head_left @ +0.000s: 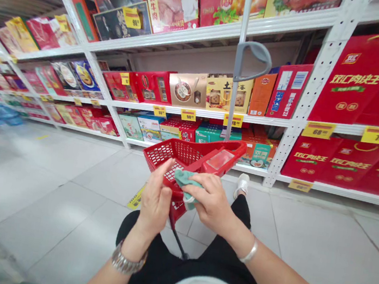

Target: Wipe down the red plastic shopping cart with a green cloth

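A red plastic shopping basket with a grey pull handle on an upright pole is tilted toward me above my lap. My left hand grips the basket's near rim, fingers wrapped over the edge. Pressed against the same rim is a green cloth, held in my right hand with the fingers closed over it. A metal watch sits on my left wrist and a silver bangle on the right. My legs in black trousers and one white shoe show below.
White store shelves run along the far side, filled with red and coloured gift boxes and yellow price tags. Pale floor tiles spread to the left and right. A blurred patterned surface fills the lower left corner.
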`<action>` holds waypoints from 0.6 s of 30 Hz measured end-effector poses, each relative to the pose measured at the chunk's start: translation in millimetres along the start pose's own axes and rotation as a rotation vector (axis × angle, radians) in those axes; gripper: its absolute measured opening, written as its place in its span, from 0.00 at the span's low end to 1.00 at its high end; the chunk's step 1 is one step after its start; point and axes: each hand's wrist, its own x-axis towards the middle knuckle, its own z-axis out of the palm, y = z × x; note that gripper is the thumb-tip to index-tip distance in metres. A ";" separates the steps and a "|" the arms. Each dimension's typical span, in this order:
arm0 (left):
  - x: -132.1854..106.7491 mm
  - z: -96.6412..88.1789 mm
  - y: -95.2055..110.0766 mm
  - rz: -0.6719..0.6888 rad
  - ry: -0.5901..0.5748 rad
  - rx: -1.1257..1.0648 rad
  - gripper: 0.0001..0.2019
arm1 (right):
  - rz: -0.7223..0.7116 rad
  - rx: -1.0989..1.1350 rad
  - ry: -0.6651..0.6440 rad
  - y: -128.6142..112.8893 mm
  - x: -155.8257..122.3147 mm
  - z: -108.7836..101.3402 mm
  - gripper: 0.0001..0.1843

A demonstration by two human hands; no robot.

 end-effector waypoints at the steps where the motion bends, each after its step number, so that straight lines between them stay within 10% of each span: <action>1: 7.1 -0.6 -16.4 -0.027 0.002 0.045 0.33 | 0.012 0.004 0.005 6.3 -0.8 -3.0 0.17; 7: 22.4 25.7 -91.0 -0.323 -0.377 0.205 0.28 | 0.183 -0.037 0.132 63.8 7.9 -25.8 0.17; 18: 12.2 68.0 -30.1 -0.241 -0.487 0.432 0.19 | -0.001 -0.457 -0.007 -6.6 -18.5 4.3 0.12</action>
